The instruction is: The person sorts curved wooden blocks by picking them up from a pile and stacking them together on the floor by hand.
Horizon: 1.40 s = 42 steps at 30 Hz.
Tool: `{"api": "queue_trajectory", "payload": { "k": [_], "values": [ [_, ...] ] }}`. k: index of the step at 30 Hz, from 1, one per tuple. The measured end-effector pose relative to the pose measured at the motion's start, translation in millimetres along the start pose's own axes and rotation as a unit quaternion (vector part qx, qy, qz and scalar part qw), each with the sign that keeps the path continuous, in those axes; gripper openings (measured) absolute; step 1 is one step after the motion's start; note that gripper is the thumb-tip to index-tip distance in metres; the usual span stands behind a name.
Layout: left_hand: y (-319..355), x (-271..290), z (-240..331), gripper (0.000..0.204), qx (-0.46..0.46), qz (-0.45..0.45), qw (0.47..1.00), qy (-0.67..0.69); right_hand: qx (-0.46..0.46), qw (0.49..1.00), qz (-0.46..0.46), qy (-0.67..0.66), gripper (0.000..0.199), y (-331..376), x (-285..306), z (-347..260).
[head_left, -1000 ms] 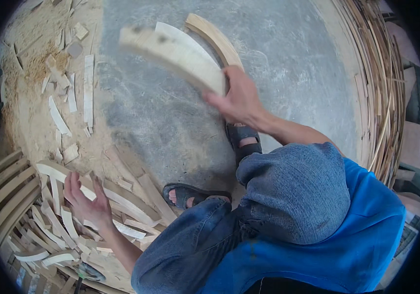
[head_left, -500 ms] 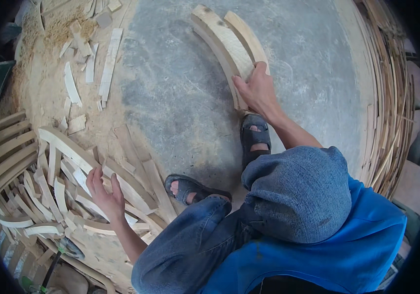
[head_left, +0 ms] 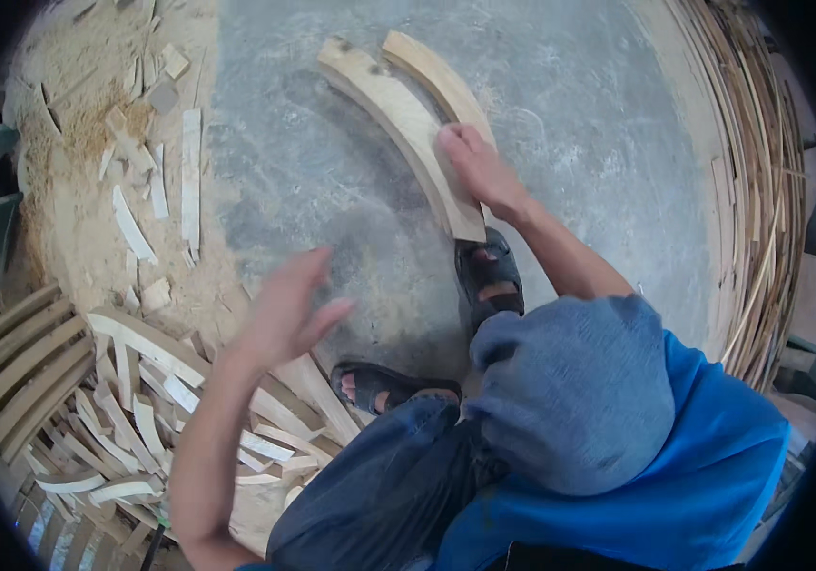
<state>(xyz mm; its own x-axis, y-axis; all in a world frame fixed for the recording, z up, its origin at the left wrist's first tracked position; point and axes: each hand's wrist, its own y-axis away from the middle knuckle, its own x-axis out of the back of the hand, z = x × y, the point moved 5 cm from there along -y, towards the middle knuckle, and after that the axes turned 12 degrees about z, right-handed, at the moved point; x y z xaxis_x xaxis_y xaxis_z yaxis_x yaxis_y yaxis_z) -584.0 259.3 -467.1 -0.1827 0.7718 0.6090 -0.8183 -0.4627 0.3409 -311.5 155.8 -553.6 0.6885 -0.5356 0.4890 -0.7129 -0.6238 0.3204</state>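
**A:** Your right hand (head_left: 476, 169) lies flat on the two curved wooden pieces (head_left: 408, 114) on the concrete floor (head_left: 598, 124), palm down and fingers stretched along the wood. You press on them; you do not grip them. If you are squaring them up, keep the palm low and push both pieces together so their inner edges meet along the whole curve.

**B:** And my left?

**A:** Your left hand (head_left: 284, 309) is open and empty, fingers spread, in the air above the floor near the pile of offcuts (head_left: 141, 419). It is blurred, so I can't say more about it than that. It touches nothing.

**B:** Where do the pieces sit relative to me?

**A:** Straight ahead and a little to your right, just beyond your right sandal (head_left: 490, 276). Their near ends almost reach that foot; their far ends arc away to the left. Your left hand is well apart from them, across a bare stretch of floor.

**B:** Anything to mind?

**A:** I'd judge the main risk is one piece sliding off the other on the smooth floor. Hold the near end steady. The bundle of thin strips (head_left: 760, 190) at your right stays clear of your arm.
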Motion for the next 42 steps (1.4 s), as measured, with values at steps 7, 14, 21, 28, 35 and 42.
{"api": "queue_trajectory", "payload": {
  "k": [7,14,21,28,35,42],
  "values": [
    [-158.0,-129.8,5.7,0.06,0.172,0.196,0.774,0.577,-0.062,0.952,-0.154,-0.256,0.068,-5.1,-47.4,23.3],
    [-169.9,-137.4,62.3,0.052,0.165,0.185,0.664,0.705,0.084,0.989,-0.093,-0.08,0.06,2.0,38.6,-51.2],
    [-283.1,-95.1,147.5,0.051,-0.005,0.162,0.779,0.606,0.136,0.979,-0.035,-0.146,0.055,-87.3,108.2,-63.1],
    [-363.6,-130.2,107.7,0.066,0.044,0.22,0.866,0.448,-0.063,0.982,-0.047,-0.17,0.055,-157.7,93.1,15.9],
    [-371.7,-137.7,122.2,0.078,-0.04,0.163,0.836,0.522,0.007,0.97,0.037,-0.24,0.055,-156.2,103.0,34.6],
    [-380.9,-138.2,106.8,0.081,0.02,0.207,0.878,0.432,0.075,0.995,0.053,-0.045,0.046,-169.5,102.0,39.3]
  ]
}}
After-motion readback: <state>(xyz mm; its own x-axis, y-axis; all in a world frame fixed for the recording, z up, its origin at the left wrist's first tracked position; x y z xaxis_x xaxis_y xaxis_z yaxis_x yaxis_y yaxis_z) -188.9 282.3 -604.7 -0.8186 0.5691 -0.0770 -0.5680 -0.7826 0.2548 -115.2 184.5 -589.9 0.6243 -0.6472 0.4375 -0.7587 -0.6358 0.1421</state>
